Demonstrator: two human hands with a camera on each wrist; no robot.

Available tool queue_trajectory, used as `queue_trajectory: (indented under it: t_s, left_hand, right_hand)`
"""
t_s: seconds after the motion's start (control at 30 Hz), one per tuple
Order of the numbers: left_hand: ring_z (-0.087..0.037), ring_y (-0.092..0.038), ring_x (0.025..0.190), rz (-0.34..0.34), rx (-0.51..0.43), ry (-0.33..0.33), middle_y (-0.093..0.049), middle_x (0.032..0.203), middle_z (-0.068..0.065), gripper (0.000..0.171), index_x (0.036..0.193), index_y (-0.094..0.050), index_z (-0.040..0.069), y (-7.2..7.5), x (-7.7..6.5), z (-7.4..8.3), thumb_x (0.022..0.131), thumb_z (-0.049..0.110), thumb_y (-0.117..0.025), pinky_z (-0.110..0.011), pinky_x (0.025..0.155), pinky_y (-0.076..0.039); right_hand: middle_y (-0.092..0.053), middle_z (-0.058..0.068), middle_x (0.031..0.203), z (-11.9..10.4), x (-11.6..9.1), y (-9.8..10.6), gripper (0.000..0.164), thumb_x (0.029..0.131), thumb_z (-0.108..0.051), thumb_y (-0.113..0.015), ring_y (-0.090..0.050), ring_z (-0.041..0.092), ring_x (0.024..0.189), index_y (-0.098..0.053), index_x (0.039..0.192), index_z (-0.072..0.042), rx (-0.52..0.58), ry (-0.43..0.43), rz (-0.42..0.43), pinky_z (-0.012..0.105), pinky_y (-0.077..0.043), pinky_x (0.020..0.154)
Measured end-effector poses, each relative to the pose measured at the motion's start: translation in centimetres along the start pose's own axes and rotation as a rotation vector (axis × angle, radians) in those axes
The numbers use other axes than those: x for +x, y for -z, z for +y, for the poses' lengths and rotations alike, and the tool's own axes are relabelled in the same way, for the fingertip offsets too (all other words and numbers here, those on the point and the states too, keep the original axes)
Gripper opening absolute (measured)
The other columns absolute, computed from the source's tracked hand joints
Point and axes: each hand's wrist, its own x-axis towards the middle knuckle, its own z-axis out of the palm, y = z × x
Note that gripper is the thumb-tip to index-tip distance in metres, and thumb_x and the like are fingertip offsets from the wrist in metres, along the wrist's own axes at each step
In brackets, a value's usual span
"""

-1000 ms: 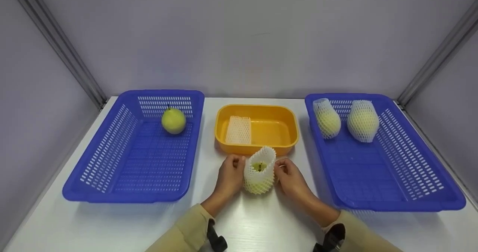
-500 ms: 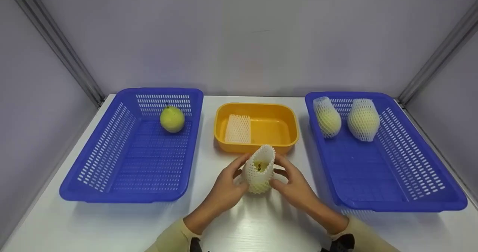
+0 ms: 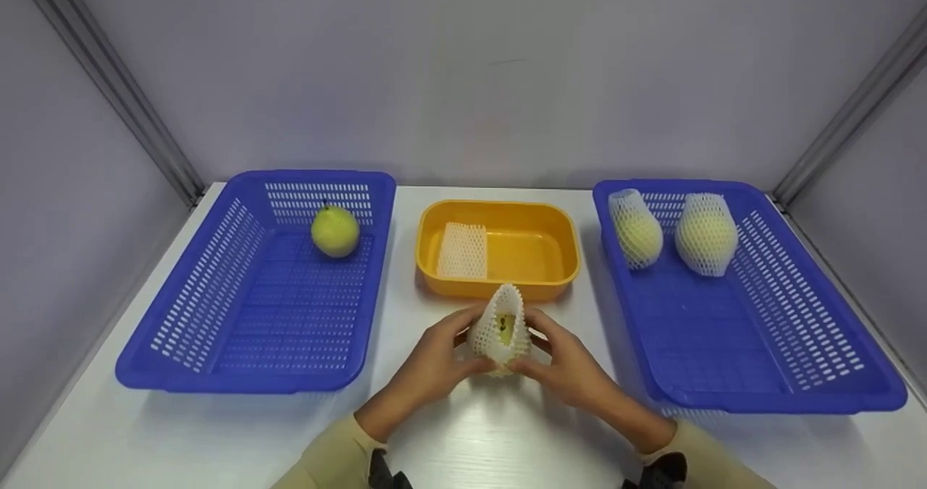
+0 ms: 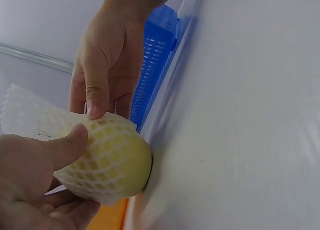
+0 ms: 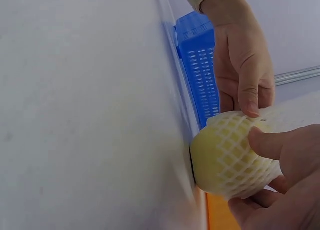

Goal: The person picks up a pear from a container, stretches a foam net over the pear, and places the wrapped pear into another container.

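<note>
A yellow-green pear (image 3: pixel 506 325) stands upright on the white table in front of the yellow tub, wrapped in a white foam net (image 3: pixel 484 338). My left hand (image 3: pixel 433 364) grips it from the left, and my right hand (image 3: pixel 574 370) from the right. Both thumbs press the near side of the net, their tips close together, while the other fingers reach round behind. The net's top rises to a point above the stem. Its lower edge stops short of the base, where bare pear skin (image 4: pixel 141 167) shows in the left wrist view.
The yellow tub (image 3: pixel 532 286) holds flat foam nets (image 3: pixel 463 251). In the left blue basket (image 3: pixel 239 383) lies one bare pear (image 3: pixel 335 232). Two netted pears (image 3: pixel 706 235) sit at the back of the right blue basket (image 3: pixel 775 402). Grey panels enclose the table.
Both hands have gone from pinching the net's upper sides to gripping round the pear, thumbs in front. The thumbs have moved together and the net's opening has narrowed.
</note>
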Motion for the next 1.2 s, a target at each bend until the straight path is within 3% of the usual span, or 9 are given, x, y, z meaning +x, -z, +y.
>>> queue_trajectory:
  t_s: [0.1,0.3,0.43,0.6,0.7,0.87,1.0,1.2]
  left_hand:
    - [-0.032,-0.048,0.138,-0.034,-0.012,0.032,-0.051,0.149,-0.018,0.074,0.15,-0.045,0.0,0.2,0.2,-0.3,0.084,-0.004,-0.079,-0.04,0.112,-0.042]
    - [-0.031,-0.049,0.138,-0.099,0.055,0.067,-0.05,0.15,-0.018,0.081,0.151,-0.041,0.0,0.3,0.3,-1.1,0.082,-0.002,-0.082,-0.042,0.115,-0.039]
    - [-0.03,-0.047,0.138,-0.107,0.111,0.074,-0.05,0.15,-0.016,0.085,0.152,-0.04,0.001,0.3,0.3,-1.1,0.081,0.008,-0.087,-0.044,0.117,-0.037]
    - [-0.034,-0.037,0.146,-0.11,0.15,0.097,-0.037,0.159,-0.017,0.1,0.158,-0.03,0.002,0.6,0.2,-0.3,0.08,0.023,-0.09,-0.049,0.119,-0.031]
    - [-0.034,-0.036,0.146,-0.086,0.138,0.046,-0.036,0.16,-0.018,0.099,0.158,-0.03,0.001,0.8,0.3,0.2,0.081,0.023,-0.088,-0.05,0.116,-0.036]
    - [-0.027,-0.048,0.138,-0.062,0.085,-0.062,-0.05,0.151,-0.012,0.081,0.153,-0.042,0.002,0.8,0.8,0.4,0.085,0.014,-0.084,-0.042,0.111,-0.044]
    - [-0.025,-0.051,0.134,-0.068,0.046,-0.027,-0.055,0.145,-0.011,0.073,0.149,-0.049,0.003,0.7,1.0,-0.1,0.084,0.007,-0.083,-0.041,0.112,-0.043]
    - [-0.027,-0.05,0.136,-0.134,0.003,0.033,-0.05,0.152,-0.013,0.085,0.155,-0.039,0.004,0.8,1.1,-1.2,0.082,0.003,-0.084,-0.04,0.113,-0.042]
  right_hand:
    - [-0.045,0.016,0.153,0.1,0.1,0.2,0.072,0.087,0.0,-0.078,-0.035,0.038,0.145,-0.043,0.15,-0.005,-0.014,-0.003,-0.035,0.056,-0.033,0.116]
    - [-0.044,0.023,0.153,0.6,0.3,0.4,0.081,0.087,0.005,-0.077,-0.04,0.041,0.141,-0.033,0.155,0.0,-0.064,-0.012,-0.101,0.057,-0.036,0.114]
    - [-0.045,0.024,0.152,0.8,0.2,0.4,0.084,0.086,0.0,-0.079,-0.043,0.04,0.139,-0.032,0.156,0.002,-0.115,-0.032,-0.112,0.055,-0.037,0.113]
    - [-0.041,0.023,0.155,0.4,0.2,0.8,0.093,0.084,-0.008,-0.084,-0.04,0.041,0.141,-0.028,0.158,0.0,-0.126,-0.021,-0.116,0.057,-0.034,0.115]
    - [-0.037,0.023,0.157,0.0,0.3,1.1,0.093,0.084,-0.005,-0.082,-0.036,0.043,0.143,-0.026,0.159,0.0,-0.107,0.021,-0.094,0.06,-0.032,0.115]
    - [-0.041,0.02,0.156,-0.4,0.5,1.2,0.078,0.089,-0.002,-0.075,-0.036,0.039,0.145,-0.035,0.156,-0.001,-0.056,0.059,-0.077,0.057,-0.033,0.116]
    - [-0.044,0.02,0.154,-0.1,0.6,1.1,0.069,0.094,-0.008,-0.074,-0.037,0.038,0.144,-0.04,0.153,-0.001,-0.051,0.036,-0.104,0.055,-0.034,0.116]
    - [-0.041,0.022,0.155,0.7,0.7,1.1,0.075,0.092,-0.001,-0.074,-0.039,0.04,0.142,-0.034,0.155,0.001,0.011,0.027,-0.157,0.054,-0.035,0.115]
